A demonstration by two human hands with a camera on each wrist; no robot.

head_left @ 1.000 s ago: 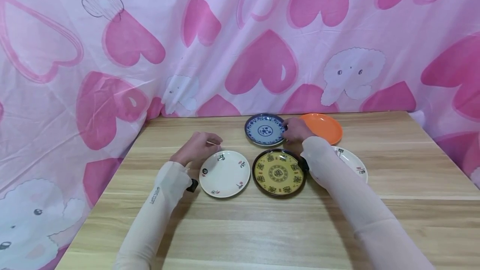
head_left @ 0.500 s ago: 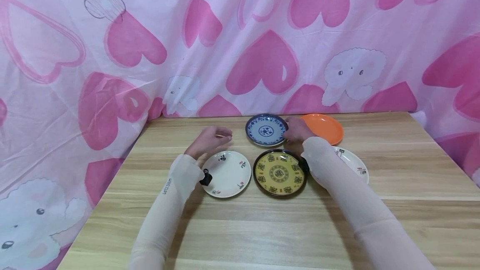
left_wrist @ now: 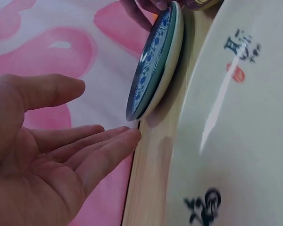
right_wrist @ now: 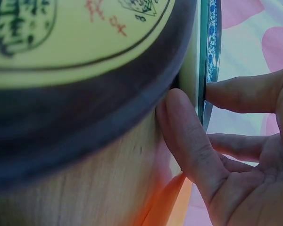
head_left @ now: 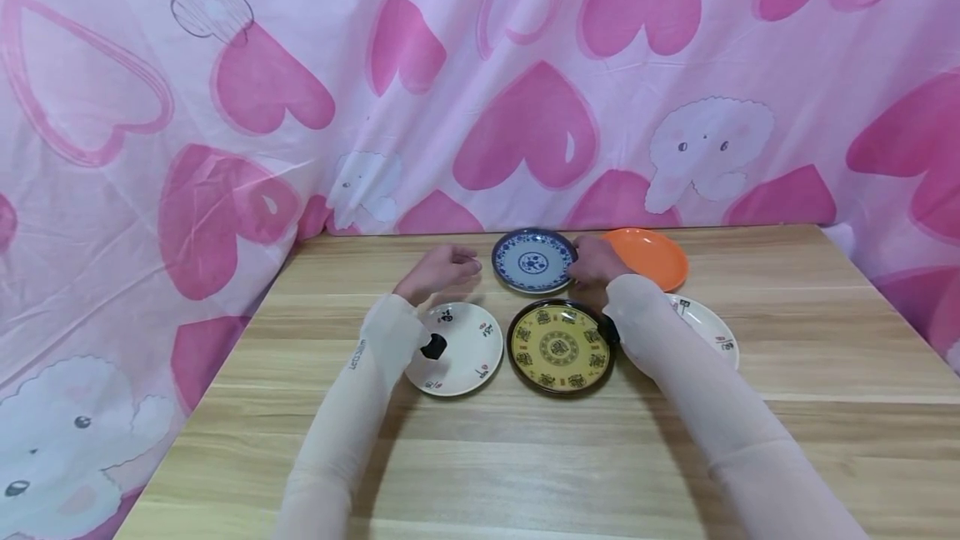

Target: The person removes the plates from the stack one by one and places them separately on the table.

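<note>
A blue-and-white patterned plate (head_left: 533, 262) sits at the back of the table, with teal and cream layers showing below its rim in the left wrist view. My right hand (head_left: 594, 260) pinches its right rim, thumb (right_wrist: 240, 94) on the upper face and a finger (right_wrist: 181, 113) low at the side. Left of that plate, my left hand (head_left: 442, 272) holds nothing, its palm turned toward the plate and its fingertips (left_wrist: 132, 134) near the rim. Below my left wrist lies a white plate (head_left: 472, 348) with small black and red marks.
A yellow plate with a dark rim (head_left: 558, 347) lies in front of the blue one. The orange plate (head_left: 656, 258) is at the back right, and another white plate (head_left: 708, 327) is partly under my right sleeve. A pink heart-patterned cloth (head_left: 525, 132) hangs behind the wooden table (head_left: 480, 465).
My left hand has moved right and away from me, from beside the white plate toward the blue-and-white plate. My right hand stays at that plate's rim.
</note>
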